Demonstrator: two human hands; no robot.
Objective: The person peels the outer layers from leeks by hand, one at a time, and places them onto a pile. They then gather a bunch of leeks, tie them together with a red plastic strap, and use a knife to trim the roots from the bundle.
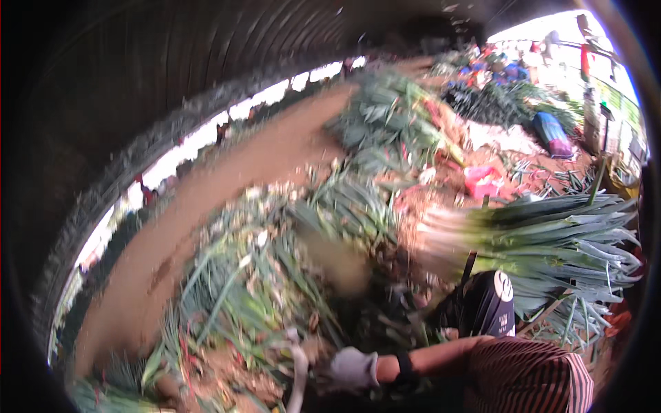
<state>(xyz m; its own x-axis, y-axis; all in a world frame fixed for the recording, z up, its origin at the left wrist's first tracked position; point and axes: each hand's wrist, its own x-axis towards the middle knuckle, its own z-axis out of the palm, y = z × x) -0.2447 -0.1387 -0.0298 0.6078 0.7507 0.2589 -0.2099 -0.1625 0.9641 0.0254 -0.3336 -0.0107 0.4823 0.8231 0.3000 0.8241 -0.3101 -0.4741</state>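
My right hand [352,368] wears a pale glove, with a dark band at the wrist and a striped sleeve above it. It reaches in from the lower right toward the lower middle. Its fingers are blurred and fade into shadow, so their grip is unclear. A pale, curved stalk-like piece [298,378] stands just left of the fingers; I cannot tell whether they touch. Loose leeks [241,282] and leaf trimmings lie in a heap beyond the hand. Right of it, past a dark-trousered knee [487,299], rests a big bundle of leeks [544,230]. My left hand is out of view.
A brown dirt strip [227,182] runs along the left. Farther off lie another leek pile [385,113], a pink plastic bag [484,181] and a blue and purple sack [553,134]. A dark, ribbed roof [206,48] curves overhead.
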